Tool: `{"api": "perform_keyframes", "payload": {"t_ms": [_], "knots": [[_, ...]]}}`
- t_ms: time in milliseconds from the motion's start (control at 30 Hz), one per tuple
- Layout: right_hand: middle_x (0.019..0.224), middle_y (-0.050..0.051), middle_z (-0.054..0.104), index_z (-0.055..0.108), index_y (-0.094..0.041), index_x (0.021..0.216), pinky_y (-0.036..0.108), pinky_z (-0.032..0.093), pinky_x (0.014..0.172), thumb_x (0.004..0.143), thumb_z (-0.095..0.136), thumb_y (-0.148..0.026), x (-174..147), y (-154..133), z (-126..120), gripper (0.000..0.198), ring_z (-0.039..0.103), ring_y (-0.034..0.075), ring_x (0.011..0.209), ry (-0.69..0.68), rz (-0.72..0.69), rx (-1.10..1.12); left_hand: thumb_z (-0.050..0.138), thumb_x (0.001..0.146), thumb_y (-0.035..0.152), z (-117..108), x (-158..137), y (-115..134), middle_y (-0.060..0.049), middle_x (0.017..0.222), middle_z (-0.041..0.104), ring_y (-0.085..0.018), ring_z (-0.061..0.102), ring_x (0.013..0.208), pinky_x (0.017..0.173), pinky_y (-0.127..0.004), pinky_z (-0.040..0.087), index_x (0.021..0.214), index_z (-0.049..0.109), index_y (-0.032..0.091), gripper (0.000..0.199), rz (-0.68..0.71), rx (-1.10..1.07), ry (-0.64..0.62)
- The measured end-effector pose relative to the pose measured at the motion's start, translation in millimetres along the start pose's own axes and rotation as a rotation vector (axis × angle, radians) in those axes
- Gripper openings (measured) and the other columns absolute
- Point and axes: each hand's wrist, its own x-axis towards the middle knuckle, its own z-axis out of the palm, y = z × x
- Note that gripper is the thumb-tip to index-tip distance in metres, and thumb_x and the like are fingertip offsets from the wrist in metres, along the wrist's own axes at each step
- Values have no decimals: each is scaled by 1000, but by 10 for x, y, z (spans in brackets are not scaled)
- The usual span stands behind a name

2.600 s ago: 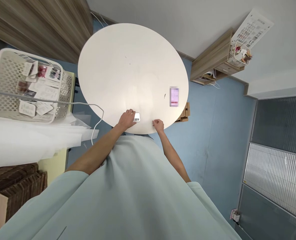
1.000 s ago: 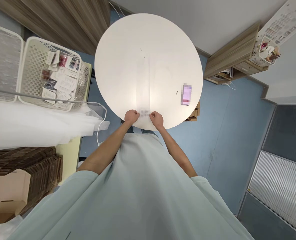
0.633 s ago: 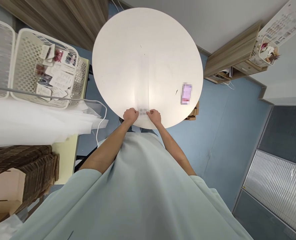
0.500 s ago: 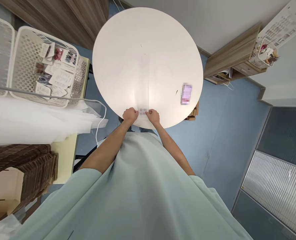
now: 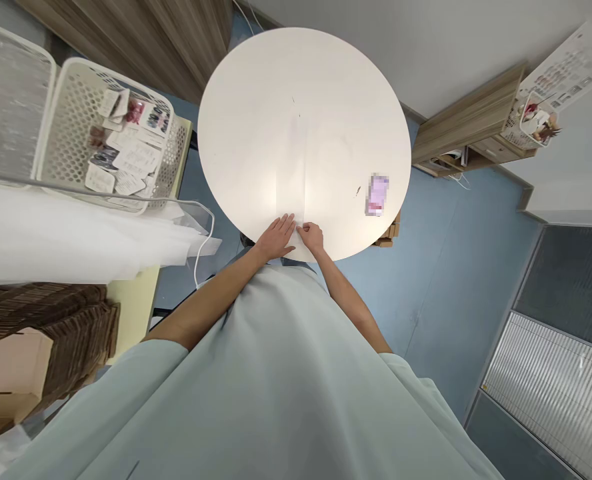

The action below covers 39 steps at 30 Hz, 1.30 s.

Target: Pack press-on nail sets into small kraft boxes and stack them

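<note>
A long, narrow strip of thin translucent sheet [image 5: 291,177] lies on the round white table [image 5: 341,100], running from its near edge toward the middle. Across the strip's near end rests my left hand [image 5: 277,237], palm down with fingers stretched out. Just right of it, my right hand [image 5: 311,236] is closed in a pinch at the strip's right edge. Whatever lies under the left palm is hidden. A pixelated pinkish-purple rectangle [image 5: 377,195] sits on the tabletop to the right.
On the left stand a white basket [image 5: 59,133] of carded packets, a stack of white translucent sheets [image 5: 76,233] and folded brown cardboard boxes [image 5: 81,340]. A white cable [image 5: 199,250] hangs beside them. A wooden cabinet [image 5: 471,117] stands at the right wall.
My left hand has opened from a pinch and moved right, now flat over the strip's near end. Small dark spots there are now covered. The right hand stays pinched; the view has shifted slightly.
</note>
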Motion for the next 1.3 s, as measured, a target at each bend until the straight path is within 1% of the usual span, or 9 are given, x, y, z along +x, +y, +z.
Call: {"api": "perform_keyframes", "payload": {"t_ms": [200,333,400,533,633,700,767,933,1300], "knots": [[82,2,76,73,-21,82,30,59,85,91,73,-39,12,32,3,20,73,20,87,-47,55,184,67,96,42,130,-8,-72,-24,185,18,-41,13,173,141,-56,13,178,26,5,98,-3,52,-17],[74,1,69,69,-19,74,27,59,79,90,74,-36,15,46,-32,24,67,15,74,-133,102,395,49,99,20,118,53,-94,-22,181,34,-36,26,171,139,-58,22,174,39,7,76,-25,2,29],[77,3,71,72,-17,78,29,60,81,93,72,-36,1,50,-83,24,68,15,74,-162,77,380,41,97,11,93,80,-93,-21,178,40,-33,32,169,138,-57,26,169,46,6,72,-37,0,35],[118,14,79,77,-14,118,41,61,100,103,54,-22,-83,63,-218,29,75,24,103,-56,-149,31,47,90,7,9,106,-52,-23,174,46,-34,42,164,136,-55,30,163,53,4,73,-89,24,-1],[158,16,63,64,-17,149,46,53,118,94,45,-2,-165,69,-283,60,61,27,141,-14,-446,-248,54,87,10,-69,107,-14,-22,173,49,-36,47,160,134,-54,32,163,54,6,76,-128,24,-51],[167,14,55,59,-18,155,48,50,122,87,45,4,-199,70,-295,72,52,27,150,-76,-590,-358,56,86,12,-118,103,-3,-20,172,51,-36,49,158,134,-53,32,162,55,9,76,-141,6,-75],[163,14,58,59,-17,153,49,50,121,84,45,6,-207,77,-293,73,52,28,148,-127,-647,-407,58,86,13,-157,98,-8,-19,171,52,-35,51,157,133,-52,34,160,57,11,75,-151,-23,-76],[150,13,67,61,-19,145,50,58,107,93,51,-6,-131,135,-285,55,59,33,135,-154,-593,-315,61,88,22,-208,102,-69,-14,156,68,-36,63,144,124,-48,47,151,67,17,63,-228,-160,-42],[132,12,72,66,-21,132,37,57,94,111,53,-38,131,-29,-245,30,69,23,98,-117,-395,-175,69,92,43,-279,161,-168,-10,132,80,-31,74,124,104,-40,59,123,74,22,38,-718,-615,176]]}}
